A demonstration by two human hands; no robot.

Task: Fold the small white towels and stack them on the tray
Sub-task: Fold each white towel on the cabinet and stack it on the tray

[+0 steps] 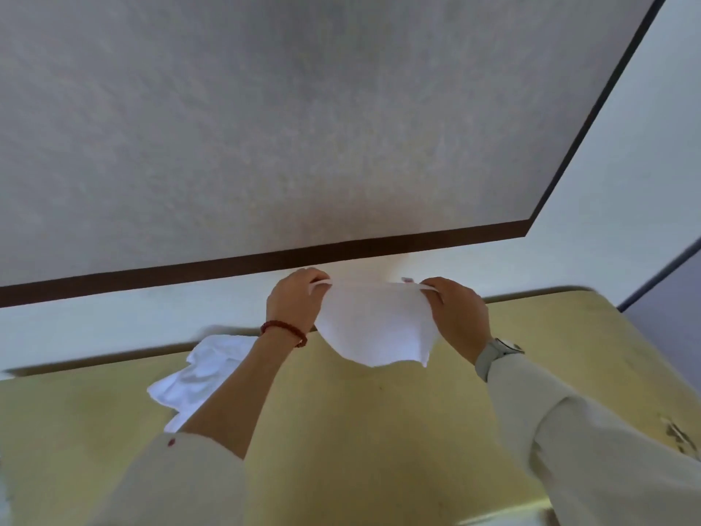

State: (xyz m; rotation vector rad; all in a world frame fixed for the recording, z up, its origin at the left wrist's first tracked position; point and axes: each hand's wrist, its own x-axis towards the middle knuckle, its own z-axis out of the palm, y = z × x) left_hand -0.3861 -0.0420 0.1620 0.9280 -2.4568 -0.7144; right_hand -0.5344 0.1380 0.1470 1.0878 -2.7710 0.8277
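Left hand (294,298) and right hand (459,313) each pinch a top corner of a small white cloth towel (375,328), hanging above the yellow table (379,430).

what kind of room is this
Probably a plain indoor work or service room: a yellowish flat table against a textured grey wall panel with dark brown trim, a heap of small white towels.

I'm at a yellow table (379,430) against a white wall (113,324), dark brown trim (265,260) above it, speckled grey panel (265,108) higher up.
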